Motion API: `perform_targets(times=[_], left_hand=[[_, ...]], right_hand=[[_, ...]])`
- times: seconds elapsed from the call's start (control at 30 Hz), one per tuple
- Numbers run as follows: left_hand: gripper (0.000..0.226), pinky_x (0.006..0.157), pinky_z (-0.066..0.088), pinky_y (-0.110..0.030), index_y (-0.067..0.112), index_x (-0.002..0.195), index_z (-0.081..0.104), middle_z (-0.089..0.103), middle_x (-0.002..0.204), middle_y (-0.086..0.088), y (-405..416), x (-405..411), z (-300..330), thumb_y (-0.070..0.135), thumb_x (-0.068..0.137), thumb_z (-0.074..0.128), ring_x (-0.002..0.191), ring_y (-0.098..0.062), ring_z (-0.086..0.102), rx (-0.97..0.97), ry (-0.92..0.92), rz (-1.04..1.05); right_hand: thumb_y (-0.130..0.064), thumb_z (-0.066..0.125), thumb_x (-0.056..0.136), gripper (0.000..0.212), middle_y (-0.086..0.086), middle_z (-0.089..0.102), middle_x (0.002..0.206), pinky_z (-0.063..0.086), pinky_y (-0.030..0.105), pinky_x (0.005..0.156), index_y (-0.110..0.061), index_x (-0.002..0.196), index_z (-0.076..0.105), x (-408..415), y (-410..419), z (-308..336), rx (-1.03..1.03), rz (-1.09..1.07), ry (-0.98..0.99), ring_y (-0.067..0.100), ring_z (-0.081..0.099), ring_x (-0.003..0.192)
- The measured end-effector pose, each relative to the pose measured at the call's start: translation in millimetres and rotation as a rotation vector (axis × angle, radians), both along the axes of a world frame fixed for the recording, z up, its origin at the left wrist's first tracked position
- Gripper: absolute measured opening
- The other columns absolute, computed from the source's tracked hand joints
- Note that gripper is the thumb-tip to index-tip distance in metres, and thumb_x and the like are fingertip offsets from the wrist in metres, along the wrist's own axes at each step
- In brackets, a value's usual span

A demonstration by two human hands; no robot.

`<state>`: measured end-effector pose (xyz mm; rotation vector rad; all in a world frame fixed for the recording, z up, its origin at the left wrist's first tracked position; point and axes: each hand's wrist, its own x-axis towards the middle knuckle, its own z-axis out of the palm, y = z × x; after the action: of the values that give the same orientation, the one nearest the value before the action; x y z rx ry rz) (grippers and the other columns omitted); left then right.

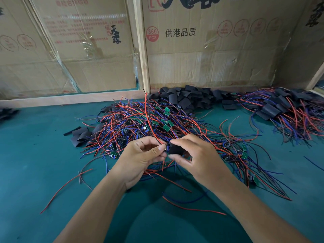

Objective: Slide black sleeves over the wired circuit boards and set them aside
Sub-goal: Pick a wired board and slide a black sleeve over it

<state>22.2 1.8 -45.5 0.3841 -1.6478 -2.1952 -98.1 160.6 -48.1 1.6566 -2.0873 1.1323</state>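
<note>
My right hand (196,155) pinches a black sleeve (176,149) between thumb and fingers just above the green mat. My left hand (143,156) pinches a wired circuit board (166,148) at the sleeve's left opening; only a small part of the board shows. A long red wire (147,116) rises from my left fingers toward the back. Behind my hands lies a tangled pile of wired circuit boards (149,123) with red, blue and black leads.
Loose black sleeves (189,99) are heaped against the cardboard wall (210,50). Sleeved boards (284,109) lie piled at the right. A few flat sleeves (80,135) sit left of the wire pile. Stray wires (192,207) cross the green mat (35,163).
</note>
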Motion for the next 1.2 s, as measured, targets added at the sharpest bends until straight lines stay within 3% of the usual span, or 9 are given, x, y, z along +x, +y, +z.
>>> perform_targets(times=[0.2, 0.43, 0.7, 0.8, 0.9, 1.0, 1.2], left_hand=[[0.019, 0.066, 0.057, -0.022, 0.002, 0.084, 0.071, 0.066, 0.074, -0.012, -4, 1, 0, 0.015, 0.072, 0.078, 0.066, -0.016, 0.066, 0.035, -0.010, -0.016], [0.016, 0.064, 0.057, -0.021, -0.001, 0.086, 0.066, 0.064, 0.073, -0.010, -4, 2, 2, 0.010, 0.076, 0.074, 0.065, -0.015, 0.067, 0.067, -0.017, -0.030], [0.006, 0.068, 0.055, -0.020, -0.003, 0.093, 0.069, 0.070, 0.074, -0.005, -3, 1, 1, 0.002, 0.093, 0.065, 0.070, -0.012, 0.068, -0.386, -0.055, 0.029], [0.007, 0.067, 0.055, -0.021, -0.001, 0.090, 0.069, 0.069, 0.075, -0.010, -1, 1, 0, 0.005, 0.091, 0.068, 0.070, -0.014, 0.067, -0.361, -0.051, 0.050], [0.009, 0.065, 0.054, -0.022, 0.006, 0.082, 0.068, 0.068, 0.071, -0.011, 3, -1, 0, 0.013, 0.086, 0.072, 0.067, -0.015, 0.065, -0.325, -0.051, 0.068], [0.017, 0.063, 0.053, -0.021, 0.013, 0.075, 0.067, 0.067, 0.070, -0.013, 5, -3, -3, 0.005, 0.090, 0.070, 0.065, -0.016, 0.063, -0.317, -0.064, 0.083], [0.012, 0.063, 0.055, -0.024, 0.007, 0.081, 0.064, 0.067, 0.068, -0.011, 7, -3, -2, 0.003, 0.091, 0.067, 0.061, -0.017, 0.062, -0.217, -0.115, 0.062]], right_hand=[[-0.026, 0.076, 0.084, 0.036, 0.004, 0.066, 0.098, 0.050, 0.030, 0.074, -0.008, 0.115, 0.070, 2, -1, -1, -0.010, -0.003, -0.017, 0.019, 0.064, 0.083], [-0.024, 0.077, 0.085, 0.035, 0.003, 0.065, 0.098, 0.052, 0.034, 0.071, -0.009, 0.116, 0.069, 4, -1, -3, -0.025, -0.015, 0.010, 0.017, 0.063, 0.082], [-0.021, 0.079, 0.084, 0.035, 0.004, 0.065, 0.098, 0.050, 0.032, 0.070, -0.008, 0.116, 0.070, 4, 0, -2, 0.016, -0.010, 0.013, 0.020, 0.063, 0.083], [-0.020, 0.079, 0.084, 0.036, 0.004, 0.065, 0.099, 0.049, 0.030, 0.072, -0.007, 0.116, 0.069, 7, -1, -3, 0.022, -0.016, 0.003, 0.020, 0.063, 0.084], [-0.021, 0.079, 0.084, 0.036, 0.004, 0.065, 0.098, 0.053, 0.036, 0.071, -0.007, 0.116, 0.069, 8, -2, -3, 0.018, -0.012, 0.003, 0.021, 0.064, 0.083], [-0.022, 0.079, 0.085, 0.035, 0.005, 0.065, 0.096, 0.055, 0.039, 0.068, -0.007, 0.115, 0.070, 9, -2, -3, 0.020, -0.016, 0.000, 0.023, 0.065, 0.081], [-0.026, 0.073, 0.086, 0.034, 0.005, 0.065, 0.096, 0.054, 0.038, 0.069, -0.006, 0.114, 0.070, 9, -1, 0, 0.020, -0.008, 0.007, 0.023, 0.065, 0.082]])
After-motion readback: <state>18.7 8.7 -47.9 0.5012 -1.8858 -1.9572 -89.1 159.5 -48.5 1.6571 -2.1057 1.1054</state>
